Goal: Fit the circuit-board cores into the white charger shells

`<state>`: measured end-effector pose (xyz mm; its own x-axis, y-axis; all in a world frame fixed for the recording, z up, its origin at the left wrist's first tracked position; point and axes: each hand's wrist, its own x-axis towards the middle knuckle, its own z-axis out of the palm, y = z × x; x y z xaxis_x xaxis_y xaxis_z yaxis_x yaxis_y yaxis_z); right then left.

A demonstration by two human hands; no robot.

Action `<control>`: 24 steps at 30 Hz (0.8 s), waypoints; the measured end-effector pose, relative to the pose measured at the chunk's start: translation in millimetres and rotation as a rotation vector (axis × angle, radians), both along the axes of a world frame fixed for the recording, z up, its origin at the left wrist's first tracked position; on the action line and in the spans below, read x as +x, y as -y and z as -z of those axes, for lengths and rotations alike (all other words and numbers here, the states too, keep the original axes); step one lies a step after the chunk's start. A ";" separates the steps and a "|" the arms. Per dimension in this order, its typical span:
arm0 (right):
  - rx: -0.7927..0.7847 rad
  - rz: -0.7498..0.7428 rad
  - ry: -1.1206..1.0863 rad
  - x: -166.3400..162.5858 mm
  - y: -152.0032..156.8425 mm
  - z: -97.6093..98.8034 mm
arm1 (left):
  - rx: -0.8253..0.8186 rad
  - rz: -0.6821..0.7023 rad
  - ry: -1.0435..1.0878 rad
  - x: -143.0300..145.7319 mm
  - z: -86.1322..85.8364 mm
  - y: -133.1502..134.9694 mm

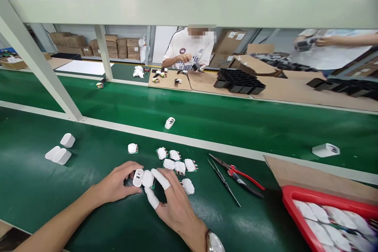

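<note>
Between thumb and fingers, my left hand (pixel 118 183) grips a small white plastic charger housing (pixel 137 178) with dark slots in its face. My right hand (pixel 178 206), with white finger cots on thumb and forefinger, pinches a small circuit board topped with a white pad (pixel 148 178). The board and housing meet edge to edge; whether they are joined I cannot tell. Beyond my right hand lie several similar white-padded boards (pixel 169 164), and a single padded board (pixel 132 148) sits apart to their left. Empty white shells (pixel 61 156) stand at the left.
Tweezers (pixel 224 182) and red-and-black pliers (pixel 236 175) lie right of the boards. A red bin (pixel 295 201) holds several padded pieces. White housings (pixel 169 123) rest on the green belt (pixel 206 110). A co-worker (pixel 189 49) handles a black part opposite; another person's arms show at right.
</note>
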<state>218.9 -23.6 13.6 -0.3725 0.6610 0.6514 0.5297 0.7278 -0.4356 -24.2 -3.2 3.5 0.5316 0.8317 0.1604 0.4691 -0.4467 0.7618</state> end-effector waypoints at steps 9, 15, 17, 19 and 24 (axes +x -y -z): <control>0.003 -0.079 0.010 1.1 2.7 3.1 | 0.269 -0.030 -0.034 1.3 -2.5 2.2; 0.006 -0.114 0.108 1.4 3.5 1.7 | 0.309 -0.022 -0.084 3.4 -4.0 5.7; 0.028 -0.116 0.132 1.4 3.6 0.8 | 0.323 -0.020 -0.097 4.2 -3.8 6.3; 0.045 -0.119 0.144 1.2 3.6 0.5 | 0.327 -0.018 -0.102 4.7 -2.9 6.8; 0.036 -0.120 0.195 0.6 4.1 -1.1 | 0.304 -0.008 -0.103 4.4 0.8 7.2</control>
<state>219.5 -27.7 14.7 -0.5679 0.5824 0.5817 0.5102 0.8036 -0.3064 -19.8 -10.4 2.7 0.5512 0.7584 0.3479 0.5415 -0.6423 0.5423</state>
